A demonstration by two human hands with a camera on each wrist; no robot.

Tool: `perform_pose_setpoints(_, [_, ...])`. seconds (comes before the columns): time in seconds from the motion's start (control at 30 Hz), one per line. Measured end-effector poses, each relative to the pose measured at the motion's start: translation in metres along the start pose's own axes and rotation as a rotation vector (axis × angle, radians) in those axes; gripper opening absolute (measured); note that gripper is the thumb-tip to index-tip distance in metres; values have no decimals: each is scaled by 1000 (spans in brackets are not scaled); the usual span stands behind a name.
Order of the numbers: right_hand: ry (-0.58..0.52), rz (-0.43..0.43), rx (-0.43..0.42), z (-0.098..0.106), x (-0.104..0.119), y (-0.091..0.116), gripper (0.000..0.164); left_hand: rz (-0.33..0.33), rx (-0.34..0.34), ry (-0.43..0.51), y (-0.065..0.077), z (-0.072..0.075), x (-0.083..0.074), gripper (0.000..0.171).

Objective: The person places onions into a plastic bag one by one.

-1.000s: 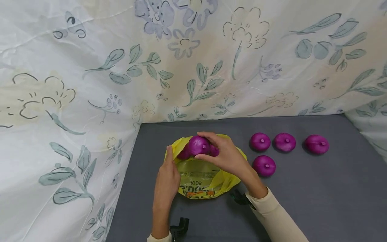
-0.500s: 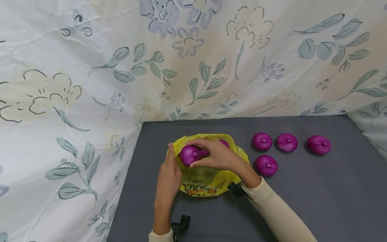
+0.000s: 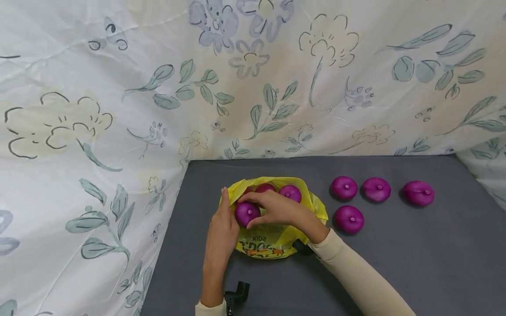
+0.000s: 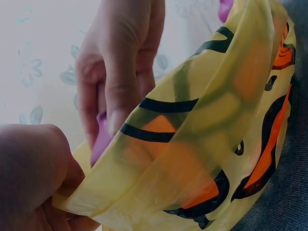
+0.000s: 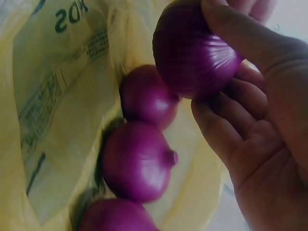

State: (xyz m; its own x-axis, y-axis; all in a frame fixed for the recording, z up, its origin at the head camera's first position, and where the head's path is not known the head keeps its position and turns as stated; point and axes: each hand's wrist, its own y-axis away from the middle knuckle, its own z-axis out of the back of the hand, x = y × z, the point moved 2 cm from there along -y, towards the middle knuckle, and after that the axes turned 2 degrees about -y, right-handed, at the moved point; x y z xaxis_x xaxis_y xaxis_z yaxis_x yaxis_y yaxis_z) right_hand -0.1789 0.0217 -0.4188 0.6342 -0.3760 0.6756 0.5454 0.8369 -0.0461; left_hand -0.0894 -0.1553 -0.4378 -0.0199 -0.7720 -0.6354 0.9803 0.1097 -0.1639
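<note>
Yellow plastic bag (image 3: 272, 245) nr far-left corner of grey table (image 3: 403, 254), three red onions (image 3: 291, 193) inside. L hand (image 3: 222, 230) pinches bag's left rim betw. thumb & fingers. R hand (image 3: 278, 208), part-open, grips a 4th onion (image 3: 246, 214) w/ thumb & fingertips at bag mouth, beside L hand. Four loose onions (image 3: 349, 219) right of bag, twd table's far edge.

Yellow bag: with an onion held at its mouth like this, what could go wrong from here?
The held onion might slip, since the right hand grips its smooth, rounded surface between thumb and fingers. The thin yellow bag could sag or fold inward if the left hand, at its left edge, lets go. The right sleeve lies close to the front loose onion, so drawing the arm back might knock it.
</note>
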Motion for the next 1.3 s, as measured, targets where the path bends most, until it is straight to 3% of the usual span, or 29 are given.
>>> perform_pose_setpoints(0.47, [69, 15, 37, -26, 0, -23, 77, -16, -27, 23, 3, 2, 3, 65])
perform_pose_setpoints(1.3, [108, 6, 18, -48, -13, -34, 69, -3, -43, 37, 5, 0, 7, 68])
